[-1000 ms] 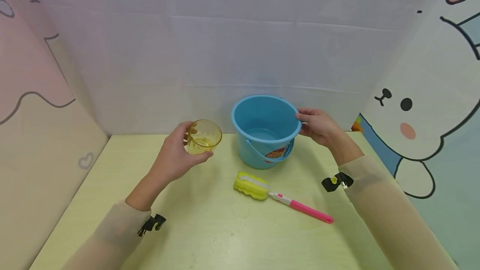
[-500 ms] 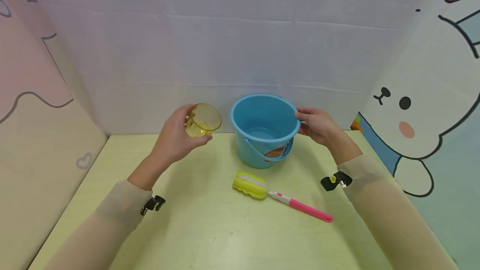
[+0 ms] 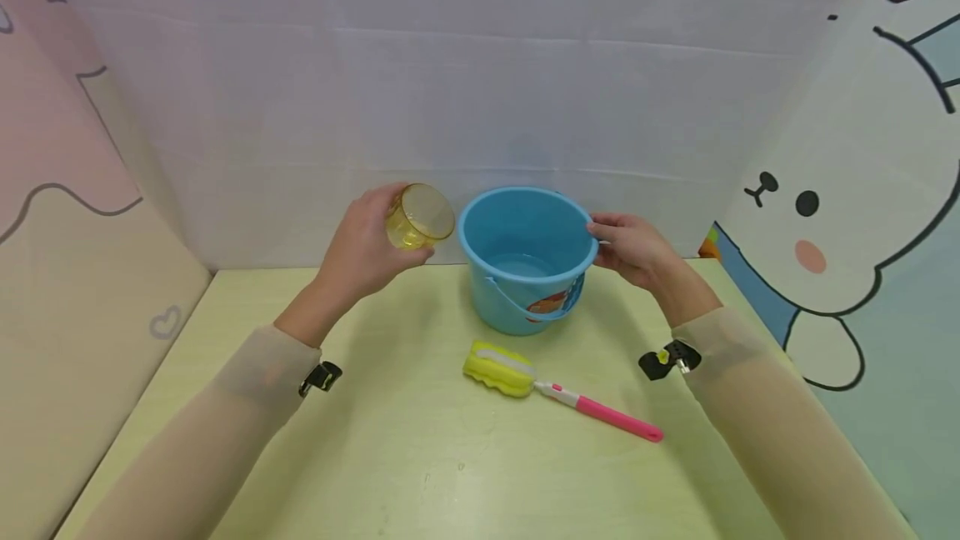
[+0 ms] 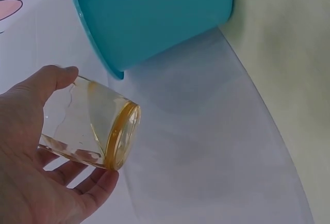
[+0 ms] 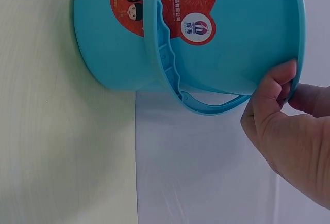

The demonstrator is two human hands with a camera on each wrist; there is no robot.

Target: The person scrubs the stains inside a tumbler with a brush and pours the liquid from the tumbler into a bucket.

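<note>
My left hand [image 3: 367,238] grips a yellowish clear glass cup [image 3: 422,217] around its side, raised above the table and tilted toward the bucket. In the left wrist view the thumb and fingers lie on opposite sides of the cup [image 4: 77,121]. Some liquid seems to be inside it. A blue plastic bucket [image 3: 498,298] stands upright at the back, just right of the cup and apart from it. What looks like shallow water covers its bottom. My right hand [image 3: 636,250] pinches the bucket's right rim, clearly seen in the right wrist view on the bucket [image 5: 247,33].
On the pale table [image 3: 420,440], in front of the bucket, lies a brush with a yellow sponge head [image 3: 500,368] and a pink handle [image 3: 618,419]. The bucket's handle [image 3: 517,307] hangs down at its front. A white cloth wall [image 3: 450,90] rises behind the table.
The cup has gone up and then right with my left hand, closer to the bucket's rim, and leans more toward it. My right hand keeps its hold on the rim.
</note>
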